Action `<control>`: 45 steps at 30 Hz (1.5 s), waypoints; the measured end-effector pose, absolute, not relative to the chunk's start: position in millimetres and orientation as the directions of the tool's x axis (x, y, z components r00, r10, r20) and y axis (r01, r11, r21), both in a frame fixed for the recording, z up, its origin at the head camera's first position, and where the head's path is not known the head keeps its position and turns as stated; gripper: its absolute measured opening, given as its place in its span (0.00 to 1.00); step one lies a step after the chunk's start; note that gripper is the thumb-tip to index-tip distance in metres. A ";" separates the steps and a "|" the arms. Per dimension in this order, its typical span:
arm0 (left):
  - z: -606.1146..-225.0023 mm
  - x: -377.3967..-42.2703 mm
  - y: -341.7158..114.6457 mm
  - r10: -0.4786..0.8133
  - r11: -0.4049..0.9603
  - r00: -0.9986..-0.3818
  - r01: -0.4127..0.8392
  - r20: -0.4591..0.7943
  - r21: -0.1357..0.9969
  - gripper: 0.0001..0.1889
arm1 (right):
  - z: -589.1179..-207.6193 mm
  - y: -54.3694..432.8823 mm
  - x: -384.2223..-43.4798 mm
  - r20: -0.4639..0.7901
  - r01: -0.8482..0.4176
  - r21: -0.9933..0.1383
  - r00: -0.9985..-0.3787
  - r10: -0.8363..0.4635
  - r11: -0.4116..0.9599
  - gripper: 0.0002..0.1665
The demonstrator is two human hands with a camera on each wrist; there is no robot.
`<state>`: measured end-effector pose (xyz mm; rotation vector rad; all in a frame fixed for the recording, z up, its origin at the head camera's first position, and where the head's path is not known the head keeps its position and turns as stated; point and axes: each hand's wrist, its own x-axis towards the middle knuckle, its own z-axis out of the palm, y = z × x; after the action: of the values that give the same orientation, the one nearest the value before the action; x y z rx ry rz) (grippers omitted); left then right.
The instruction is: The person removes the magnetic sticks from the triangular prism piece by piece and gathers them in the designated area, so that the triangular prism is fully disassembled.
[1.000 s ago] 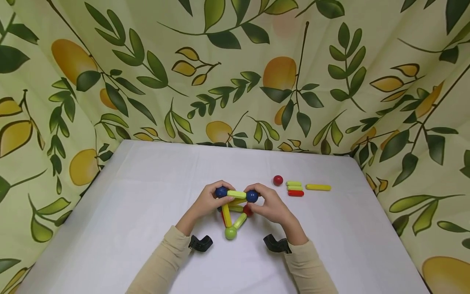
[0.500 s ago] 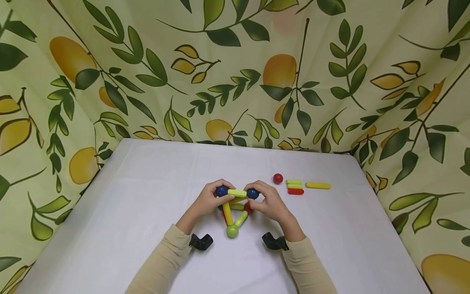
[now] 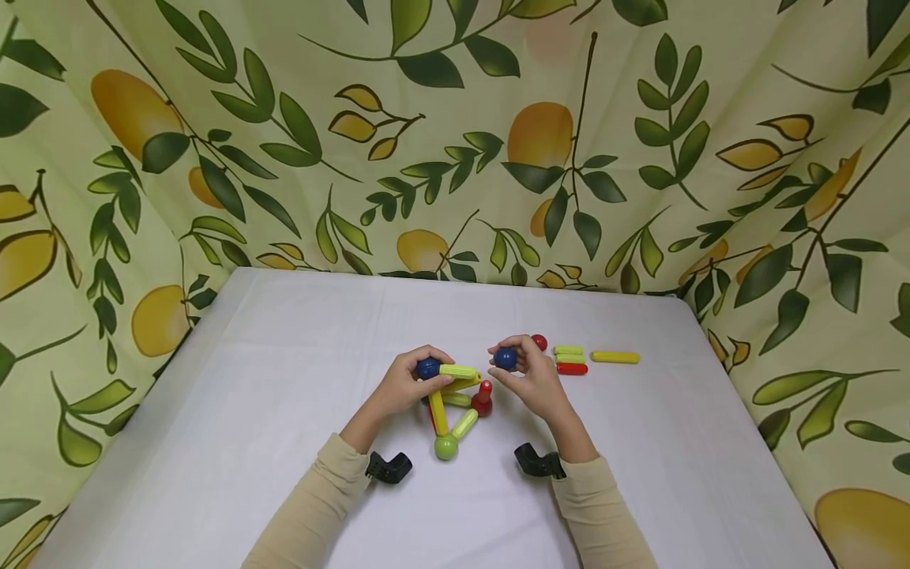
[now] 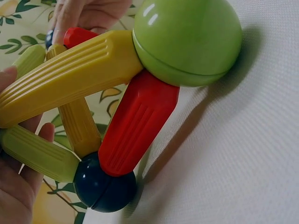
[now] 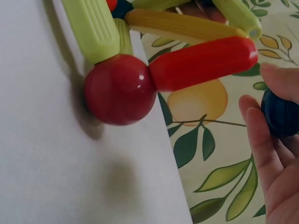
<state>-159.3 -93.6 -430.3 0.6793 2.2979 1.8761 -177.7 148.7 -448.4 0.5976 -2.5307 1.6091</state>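
On the table stands a framework of coloured magnetic rods and balls. My left hand grips its upper blue ball, from which a light-green rod sticks out to the right with its far end bare. My right hand holds another blue ball, apart from the rods, between thumb and fingers. A red rod rises from the red ball, its upper tip free. The front corner is a light-green ball, joined to a yellow rod and a red rod. A lower dark blue ball rests at the back.
Behind my right hand lies a loose red ball, partly hidden. Light-green rods, a red rod and a yellow rod lie to its right on the white-covered table. A leaf-patterned curtain encloses the table.
My right hand has moved up and right, pulling its blue ball off the light-green rod. The upright red rod on the red ball has come into view. My left hand stays nearly still.
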 end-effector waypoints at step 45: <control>-427.7 -157.3 -93.6 0.382 0.171 -0.910 0.243 0.163 0.955 0.11 | -494.0 138.3 -242.7 0.115 -0.169 -0.629 -0.986 -0.124 0.759 0.30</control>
<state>-157.3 -93.6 -427.7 0.6202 2.3138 1.8517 -242.7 138.3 -494.0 0.2403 -2.8833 1.0406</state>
